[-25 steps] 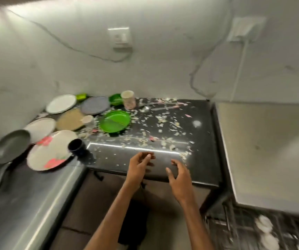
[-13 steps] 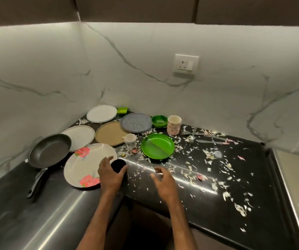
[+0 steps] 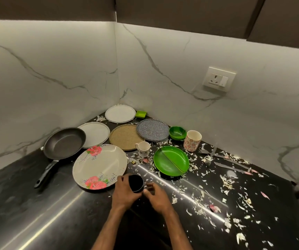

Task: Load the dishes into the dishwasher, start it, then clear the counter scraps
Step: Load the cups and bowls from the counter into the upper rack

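My left hand point(image 3: 124, 193) grips a small black cup point(image 3: 136, 183) near the front edge of the black counter point(image 3: 36, 213). My right hand point(image 3: 156, 197) touches the cup's right side with its fingertips. Behind lie a floral plate point(image 3: 98, 165), a black frying pan point(image 3: 63, 142), two white plates point(image 3: 94, 134) point(image 3: 120, 113), a woven tan plate point(image 3: 125, 137), a blue speckled plate point(image 3: 153, 129), a divided green plate point(image 3: 171, 160), a green bowl point(image 3: 177, 132), a small white cup point(image 3: 143, 148) and a patterned mug point(image 3: 192, 140). Pale scraps point(image 3: 226, 183) litter the counter's right half.
A fork point(image 3: 208, 157) and knives point(image 3: 233, 168) lie among the scraps at the right. A small square green dish point(image 3: 141, 114) sits in the corner. Marble walls close off the back, with a socket point(image 3: 219, 79) on the right wall. Dark cabinets hang above.
The view swung left and up from the counter's edge to the corner. My left hand went to the black cup and took hold of it; my right hand came in beside it.
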`<act>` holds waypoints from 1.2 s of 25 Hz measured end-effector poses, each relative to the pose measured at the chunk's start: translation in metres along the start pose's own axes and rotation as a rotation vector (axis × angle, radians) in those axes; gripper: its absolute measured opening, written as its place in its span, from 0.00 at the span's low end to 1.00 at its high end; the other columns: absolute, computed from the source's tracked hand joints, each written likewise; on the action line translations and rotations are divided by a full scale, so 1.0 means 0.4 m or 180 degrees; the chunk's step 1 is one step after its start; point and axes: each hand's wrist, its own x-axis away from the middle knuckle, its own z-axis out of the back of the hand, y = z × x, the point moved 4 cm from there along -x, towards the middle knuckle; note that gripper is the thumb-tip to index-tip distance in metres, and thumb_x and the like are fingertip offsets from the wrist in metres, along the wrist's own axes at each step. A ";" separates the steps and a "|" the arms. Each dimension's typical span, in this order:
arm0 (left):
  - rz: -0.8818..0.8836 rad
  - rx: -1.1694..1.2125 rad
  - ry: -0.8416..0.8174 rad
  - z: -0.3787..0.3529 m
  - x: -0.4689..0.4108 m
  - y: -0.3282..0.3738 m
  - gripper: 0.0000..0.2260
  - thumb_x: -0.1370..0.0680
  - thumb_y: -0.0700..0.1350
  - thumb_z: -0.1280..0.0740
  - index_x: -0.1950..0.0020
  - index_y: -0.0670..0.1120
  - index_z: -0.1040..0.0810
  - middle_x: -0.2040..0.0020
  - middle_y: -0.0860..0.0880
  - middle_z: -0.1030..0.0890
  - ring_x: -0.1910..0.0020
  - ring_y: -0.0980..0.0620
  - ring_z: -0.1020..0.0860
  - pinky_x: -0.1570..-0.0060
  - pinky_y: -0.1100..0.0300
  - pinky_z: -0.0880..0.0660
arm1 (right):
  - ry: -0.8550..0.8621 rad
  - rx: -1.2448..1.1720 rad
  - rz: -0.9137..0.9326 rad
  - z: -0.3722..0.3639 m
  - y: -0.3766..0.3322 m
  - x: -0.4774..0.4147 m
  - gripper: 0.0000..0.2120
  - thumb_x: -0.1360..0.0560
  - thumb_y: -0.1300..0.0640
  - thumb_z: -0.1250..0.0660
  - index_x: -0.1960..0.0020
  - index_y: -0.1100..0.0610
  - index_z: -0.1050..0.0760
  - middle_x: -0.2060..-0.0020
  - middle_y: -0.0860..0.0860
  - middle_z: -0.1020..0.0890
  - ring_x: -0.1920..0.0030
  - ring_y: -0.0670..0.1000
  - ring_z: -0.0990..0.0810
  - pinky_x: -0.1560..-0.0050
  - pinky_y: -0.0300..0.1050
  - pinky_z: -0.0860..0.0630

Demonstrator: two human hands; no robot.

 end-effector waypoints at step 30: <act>-0.0672 0.1574 -0.3957 -0.615 0.833 0.551 0.26 0.30 0.55 0.26 0.39 0.41 0.25 0.45 0.43 0.18 0.49 0.47 0.18 0.51 0.54 0.21 | 0.3697 -0.3676 -0.1288 0.301 0.437 1.057 0.25 0.23 0.38 0.38 0.36 0.55 0.22 0.44 0.57 0.16 0.47 0.56 0.16 0.54 0.50 0.18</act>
